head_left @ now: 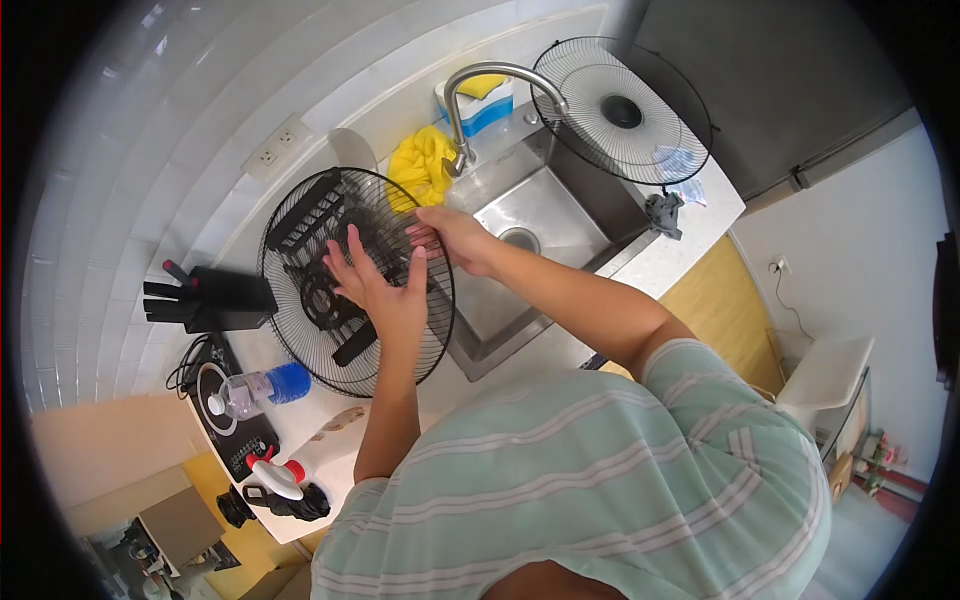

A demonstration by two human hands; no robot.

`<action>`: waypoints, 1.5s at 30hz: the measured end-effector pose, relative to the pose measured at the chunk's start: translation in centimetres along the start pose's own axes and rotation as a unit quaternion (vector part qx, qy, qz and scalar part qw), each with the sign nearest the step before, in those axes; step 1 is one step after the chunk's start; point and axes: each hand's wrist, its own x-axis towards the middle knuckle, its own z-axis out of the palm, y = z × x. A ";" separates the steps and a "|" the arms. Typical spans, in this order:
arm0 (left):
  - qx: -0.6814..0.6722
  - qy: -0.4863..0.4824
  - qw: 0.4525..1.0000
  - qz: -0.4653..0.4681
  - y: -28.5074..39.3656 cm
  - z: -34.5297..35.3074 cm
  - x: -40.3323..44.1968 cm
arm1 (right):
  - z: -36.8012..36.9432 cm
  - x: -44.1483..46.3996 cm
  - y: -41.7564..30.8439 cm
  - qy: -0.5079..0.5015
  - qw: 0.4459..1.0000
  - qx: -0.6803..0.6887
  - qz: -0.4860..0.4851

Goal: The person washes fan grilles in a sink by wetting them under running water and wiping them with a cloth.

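A round black wire fan guard (436,340) rests on the counter left of the sink, with black plastic fan parts (318,298) showing inside its ring. My left hand (375,285) is over the guard, fingers spread and pointing toward the wall. At the guard's sink-side rim is my right hand (452,238), its fingers curled about the edge wires. Part of the black pieces is hidden by my left hand. Another wire fan guard (655,130), with a dark round centre, lies across the far corner of the sink and counter.
The steel sink (500,310) has a curved faucet (500,68). Behind it are a yellow cloth (420,165) and a blue-white holder (488,112). Left stand a knife block (230,300), a bottle (262,390) on a black cooktop (240,440), and a spray bottle (278,477). A grey rag (664,214) lies right.
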 end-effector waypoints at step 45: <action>-0.319 -0.541 0.746 0.222 12.2 4.4 -6.2 | -12.0 -29.1 -15.5 0.355 0.902 -0.225 0.096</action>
